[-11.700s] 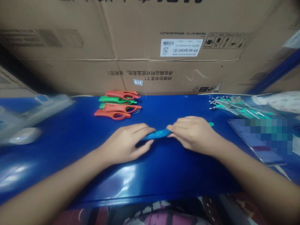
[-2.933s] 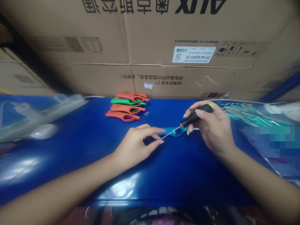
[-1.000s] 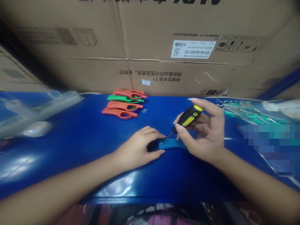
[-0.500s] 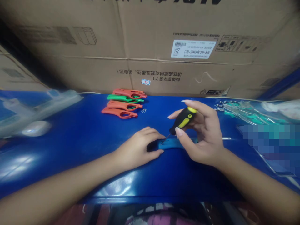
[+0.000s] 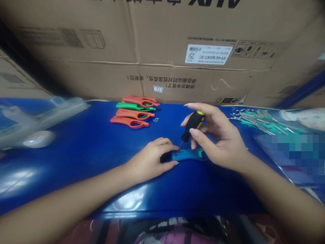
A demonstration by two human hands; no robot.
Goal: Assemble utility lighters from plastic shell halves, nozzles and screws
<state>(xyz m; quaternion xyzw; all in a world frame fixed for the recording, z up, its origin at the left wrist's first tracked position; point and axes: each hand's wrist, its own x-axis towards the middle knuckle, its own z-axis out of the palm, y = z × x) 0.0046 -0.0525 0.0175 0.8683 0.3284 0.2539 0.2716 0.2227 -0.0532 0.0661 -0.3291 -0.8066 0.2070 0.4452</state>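
A blue stick lighter lies on the blue table, a green trigger showing in its opening. My left hand grips its left end between thumb and fingers. In my right hand is a black and yellow screwdriver, held at a slant by fingers and thumb around the handle. The thin shaft runs down to the lighter's left end, beside my left fingertips; whether the tip sits in a screw is too small to tell. The right end of the lighter is hidden behind my right hand.
Several orange and green lighter casings lie beyond my hands, with small screws beside them. Metal rods with green parts are heaped at right, near a flat dark tablet-like thing. A white mouse-like object is left. Cardboard stands behind.
The screwdriver's handle has turned and stands a little more upright, shifted left. My right fingers have shifted around it, uncovering the green trigger. My left hand stays nearly still.
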